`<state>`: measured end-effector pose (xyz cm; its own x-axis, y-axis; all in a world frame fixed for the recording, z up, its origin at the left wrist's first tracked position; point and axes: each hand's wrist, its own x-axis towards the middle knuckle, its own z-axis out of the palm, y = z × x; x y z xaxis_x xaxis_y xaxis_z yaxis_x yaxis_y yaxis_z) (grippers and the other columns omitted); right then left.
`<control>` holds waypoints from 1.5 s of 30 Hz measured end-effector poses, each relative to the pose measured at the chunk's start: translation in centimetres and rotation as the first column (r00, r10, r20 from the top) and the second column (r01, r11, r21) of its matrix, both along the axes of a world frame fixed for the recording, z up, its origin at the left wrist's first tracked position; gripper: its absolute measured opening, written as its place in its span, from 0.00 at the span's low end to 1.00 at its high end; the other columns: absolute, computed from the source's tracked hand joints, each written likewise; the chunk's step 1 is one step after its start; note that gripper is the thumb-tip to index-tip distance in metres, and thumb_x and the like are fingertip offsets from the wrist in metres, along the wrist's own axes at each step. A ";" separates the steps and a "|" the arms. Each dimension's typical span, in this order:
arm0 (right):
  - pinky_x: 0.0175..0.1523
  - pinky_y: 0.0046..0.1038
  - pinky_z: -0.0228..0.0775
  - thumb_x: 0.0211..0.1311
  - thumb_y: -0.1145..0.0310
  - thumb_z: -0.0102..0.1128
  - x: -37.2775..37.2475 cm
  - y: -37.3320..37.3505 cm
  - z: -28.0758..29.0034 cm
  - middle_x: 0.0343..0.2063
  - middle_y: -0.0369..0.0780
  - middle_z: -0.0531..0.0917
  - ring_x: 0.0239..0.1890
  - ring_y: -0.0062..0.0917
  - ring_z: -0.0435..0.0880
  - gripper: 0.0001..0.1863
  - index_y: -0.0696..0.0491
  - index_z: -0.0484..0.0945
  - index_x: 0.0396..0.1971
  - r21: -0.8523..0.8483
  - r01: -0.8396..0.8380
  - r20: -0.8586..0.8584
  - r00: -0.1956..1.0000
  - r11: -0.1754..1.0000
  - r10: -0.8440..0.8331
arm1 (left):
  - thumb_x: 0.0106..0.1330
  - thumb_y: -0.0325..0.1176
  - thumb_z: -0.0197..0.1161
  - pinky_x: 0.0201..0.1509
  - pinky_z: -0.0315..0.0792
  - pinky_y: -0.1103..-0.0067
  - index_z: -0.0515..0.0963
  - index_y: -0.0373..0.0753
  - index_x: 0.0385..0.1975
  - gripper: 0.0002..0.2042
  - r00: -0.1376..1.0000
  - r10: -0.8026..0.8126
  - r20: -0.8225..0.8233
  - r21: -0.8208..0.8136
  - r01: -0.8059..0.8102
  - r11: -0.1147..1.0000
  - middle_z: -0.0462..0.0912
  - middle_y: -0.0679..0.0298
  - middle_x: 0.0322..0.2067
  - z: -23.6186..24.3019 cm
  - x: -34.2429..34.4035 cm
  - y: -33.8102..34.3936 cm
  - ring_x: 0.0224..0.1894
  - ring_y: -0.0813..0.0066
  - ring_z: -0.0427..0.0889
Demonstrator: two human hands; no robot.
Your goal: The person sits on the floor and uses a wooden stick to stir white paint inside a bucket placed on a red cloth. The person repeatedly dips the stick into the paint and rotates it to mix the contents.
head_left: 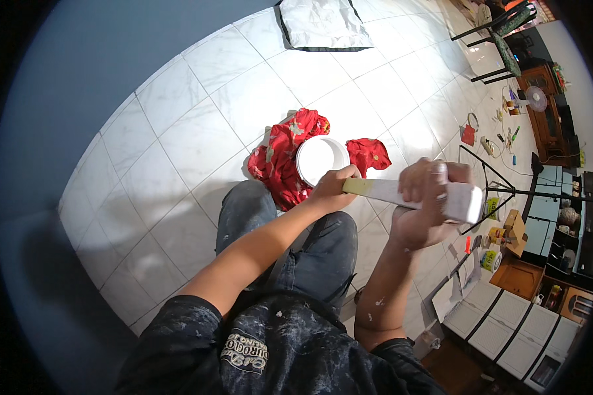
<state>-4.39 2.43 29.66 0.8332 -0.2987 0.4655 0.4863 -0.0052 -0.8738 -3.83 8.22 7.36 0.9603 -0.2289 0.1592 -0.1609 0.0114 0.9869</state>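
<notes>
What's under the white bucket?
Red cloth shows on both sides of the bucket, lying on floor tiles. The bucket covers whatever is directly beneath its base, so I can't tell whether cloth continues there.

A blue-gray wall (85, 72) edges white floor tiles (194, 138) (faintly veined).

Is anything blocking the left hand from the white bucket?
Nothing visible: in this view the left hand overlaps the near edge of the white bucket, though the depth between them is unclear. The red cloth lies on both sides of the bucket, not over it.
</notes>
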 end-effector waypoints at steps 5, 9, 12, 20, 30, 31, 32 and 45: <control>0.20 0.21 0.55 0.71 0.73 0.50 0.8 -2.5 -1.0 0.13 0.31 0.61 0.14 0.14 0.59 0.09 0.54 0.64 0.28 0.115 0.064 0.076 0.994 0.991 -0.073 | 0.68 0.32 0.60 0.30 0.73 0.65 0.75 0.36 0.34 0.06 0.994 0.063 0.094 0.175 -0.079 0.982 0.80 0.50 0.21 -0.7 2.8 0.5 0.26 0.49 0.83; 0.22 0.21 0.57 0.69 0.72 0.53 -1.0 -1.0 -2.4 0.13 0.32 0.64 0.15 0.15 0.62 0.10 0.54 0.64 0.28 -0.116 0.040 0.109 0.994 0.992 -0.028 | 0.68 0.32 0.56 0.34 0.74 0.63 0.72 0.37 0.34 0.05 0.972 0.213 0.100 0.040 -0.218 0.975 0.81 0.53 0.24 -1.9 4.0 -1.8 0.30 0.50 0.83; 0.21 0.22 0.57 0.69 0.70 0.56 -1.7 0.6 -2.4 0.13 0.35 0.67 0.14 0.16 0.63 0.13 0.55 0.63 0.26 -0.359 0.024 0.108 0.994 0.933 0.016 | 0.67 0.30 0.58 0.35 0.75 0.64 0.72 0.38 0.35 0.04 0.978 0.191 0.082 0.000 -0.191 0.982 0.82 0.55 0.26 -2.3 2.8 -2.3 0.32 0.51 0.84; 0.22 0.22 0.60 0.70 0.68 0.55 -0.2 -0.6 -0.5 0.14 0.34 0.67 0.15 0.16 0.66 0.11 0.56 0.65 0.31 -0.047 -0.009 0.057 0.998 0.999 0.012 | 0.60 0.28 0.62 0.35 0.75 0.63 0.72 0.40 0.35 0.06 0.997 0.006 0.075 0.151 -0.017 0.988 0.83 0.54 0.26 -0.6 0.7 2.1 0.33 0.48 0.84; 0.19 0.21 0.56 0.71 0.69 0.53 -2.0 -1.6 -2.5 0.12 0.34 0.67 0.14 0.15 0.64 0.11 0.54 0.63 0.30 -0.163 0.184 0.143 0.977 0.969 -0.161 | 0.71 0.31 0.54 0.34 0.73 0.67 0.74 0.38 0.38 0.04 0.990 0.073 0.122 -0.030 -0.070 0.997 0.81 0.55 0.26 -2.7 3.6 -3.2 0.31 0.56 0.83; 0.20 0.21 0.56 0.70 0.69 0.54 -2.2 -1.2 -2.4 0.13 0.35 0.69 0.15 0.14 0.65 0.10 0.55 0.64 0.31 -0.162 0.205 0.115 0.975 0.965 -0.188 | 0.70 0.31 0.55 0.33 0.73 0.69 0.74 0.37 0.38 0.05 0.996 0.044 0.081 0.013 -0.045 0.999 0.81 0.56 0.26 -2.6 3.3 -3.4 0.30 0.58 0.83; 0.20 0.20 0.56 0.70 0.69 0.54 -2.1 -1.3 -2.4 0.13 0.35 0.69 0.15 0.14 0.65 0.10 0.55 0.64 0.31 -0.170 0.209 0.133 0.973 0.963 -0.187 | 0.69 0.30 0.56 0.33 0.74 0.68 0.75 0.37 0.38 0.05 0.996 -0.015 0.089 0.014 0.014 1.000 0.81 0.56 0.25 -2.7 3.4 -3.2 0.30 0.58 0.83; 0.24 0.24 0.55 0.70 0.61 0.58 -3.5 -8.0 -3.0 0.14 0.33 0.64 0.16 0.18 0.61 0.15 0.53 0.64 0.29 -0.055 -0.200 0.148 0.967 0.978 0.206 | 0.61 0.36 0.64 0.42 0.73 0.62 0.75 0.40 0.28 0.08 0.986 0.120 0.114 0.293 -0.149 0.944 0.82 0.56 0.27 -4.2 2.1 -5.0 0.36 0.51 0.82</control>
